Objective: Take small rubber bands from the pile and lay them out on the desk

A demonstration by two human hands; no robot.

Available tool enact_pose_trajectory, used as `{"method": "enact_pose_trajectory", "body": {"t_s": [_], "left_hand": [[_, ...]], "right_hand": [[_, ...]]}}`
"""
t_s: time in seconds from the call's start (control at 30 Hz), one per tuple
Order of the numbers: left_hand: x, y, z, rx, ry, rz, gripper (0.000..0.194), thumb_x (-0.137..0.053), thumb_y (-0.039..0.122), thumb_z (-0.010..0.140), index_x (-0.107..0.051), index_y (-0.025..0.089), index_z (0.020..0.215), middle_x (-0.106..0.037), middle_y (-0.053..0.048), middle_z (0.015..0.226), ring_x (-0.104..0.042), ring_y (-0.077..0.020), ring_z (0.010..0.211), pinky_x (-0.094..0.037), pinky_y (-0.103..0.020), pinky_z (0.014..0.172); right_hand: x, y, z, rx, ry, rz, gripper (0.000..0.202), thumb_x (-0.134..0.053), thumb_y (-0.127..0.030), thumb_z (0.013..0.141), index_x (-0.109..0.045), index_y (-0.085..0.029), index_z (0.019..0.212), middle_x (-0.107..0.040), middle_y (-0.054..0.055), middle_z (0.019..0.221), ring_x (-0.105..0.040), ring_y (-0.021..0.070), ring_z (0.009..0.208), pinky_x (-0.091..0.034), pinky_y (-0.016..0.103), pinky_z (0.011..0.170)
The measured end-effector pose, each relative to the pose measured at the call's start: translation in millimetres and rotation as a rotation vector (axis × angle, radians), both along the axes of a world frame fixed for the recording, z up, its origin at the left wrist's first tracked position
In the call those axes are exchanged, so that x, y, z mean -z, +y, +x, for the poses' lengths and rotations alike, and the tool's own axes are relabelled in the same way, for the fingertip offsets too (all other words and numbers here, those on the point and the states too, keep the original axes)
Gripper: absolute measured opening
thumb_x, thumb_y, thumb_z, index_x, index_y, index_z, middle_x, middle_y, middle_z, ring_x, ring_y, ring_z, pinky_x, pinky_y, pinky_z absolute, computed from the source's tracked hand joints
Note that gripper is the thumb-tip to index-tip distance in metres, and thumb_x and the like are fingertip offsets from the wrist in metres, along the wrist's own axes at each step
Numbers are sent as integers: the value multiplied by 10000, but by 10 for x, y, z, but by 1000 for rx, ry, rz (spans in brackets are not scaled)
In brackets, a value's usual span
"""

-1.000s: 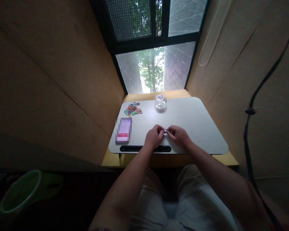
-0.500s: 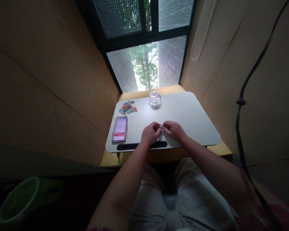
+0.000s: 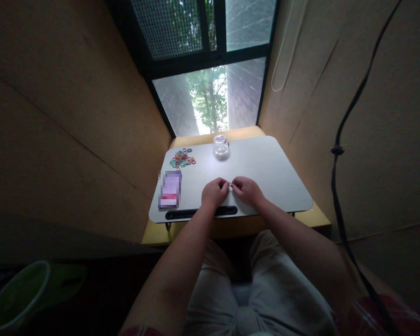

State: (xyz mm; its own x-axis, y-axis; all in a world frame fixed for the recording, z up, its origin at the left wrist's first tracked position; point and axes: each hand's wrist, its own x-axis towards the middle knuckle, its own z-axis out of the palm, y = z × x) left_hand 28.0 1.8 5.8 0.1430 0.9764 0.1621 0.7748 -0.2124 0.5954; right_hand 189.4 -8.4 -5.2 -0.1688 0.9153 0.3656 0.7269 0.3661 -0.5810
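Note:
Over the front middle of the white lap table (image 3: 266,163), both hands meet fingertip to fingertip. My left hand (image 3: 215,192) is closed in a pinch on one side of a small pale hair tie (image 3: 230,184). My right hand (image 3: 247,189) pinches its other side. Fingers cover most of the hair tie, so its full shape is hidden. At the table's back left lies a loose pile of coloured hair ties (image 3: 183,159). Beyond the hands, a clear round plastic jar (image 3: 220,150) stands near the back edge.
A phone (image 3: 170,189) with a blurred screen lies at the left edge. A black slot (image 3: 201,213) runs along the table's front. The window (image 3: 210,98) is behind, wooden walls close in on both sides, and a black cord (image 3: 337,149) hangs at right. A green bin (image 3: 21,294) stands lower left.
The whole view has shifted slightly, so the table sits a little further left. Both hands stay together; the fingers have turned a little around the small hair tie.

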Motion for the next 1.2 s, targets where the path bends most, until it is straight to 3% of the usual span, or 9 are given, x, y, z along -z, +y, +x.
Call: {"method": "enact_pose_trajectory", "body": {"t_s": [0.27,0.37,0.57,0.77,1.2], "left_hand": [[32,91,-29,12,-33,13,237,-548,412,865,-701,231,864,-723,-21,818,-625,-156,734,-423,-260,661],[40,71,-44,52,-68,1,246,-547,416,864,-715,238,893,-730,-18,835,-632,-150,734,-427,-253,650],[11,33,-49,94,-85,-21,247,-563,416,853,-731,252,929,-737,-15,820,-639,-148,726,-436,-244,643],[4,25,-49,79,-50,-19,245,-574,418,846,-731,249,931,-739,-20,835,-643,-154,732,-435,-246,634],[-14,18,-33,35,-14,-15,257,-532,423,871,-700,228,867,-725,-25,808,-628,-157,726,-420,-256,653]], "right_hand": [[26,16,2,47,48,0,123,-525,-236,812,-610,-195,732,-591,1,657,-486,134,592,-341,252,578],[38,17,0,53,98,-7,109,-533,-224,803,-635,-195,828,-619,2,692,-516,133,609,-369,245,591],[44,18,6,31,146,-18,313,-557,-198,794,-635,-199,1097,-667,16,792,-554,136,644,-421,254,642],[29,32,4,8,63,-4,124,-546,-217,816,-666,-189,798,-646,31,769,-538,146,675,-399,261,644],[52,33,-2,69,61,36,146,-502,-218,844,-619,-188,763,-619,31,741,-519,153,671,-367,264,639]]}}
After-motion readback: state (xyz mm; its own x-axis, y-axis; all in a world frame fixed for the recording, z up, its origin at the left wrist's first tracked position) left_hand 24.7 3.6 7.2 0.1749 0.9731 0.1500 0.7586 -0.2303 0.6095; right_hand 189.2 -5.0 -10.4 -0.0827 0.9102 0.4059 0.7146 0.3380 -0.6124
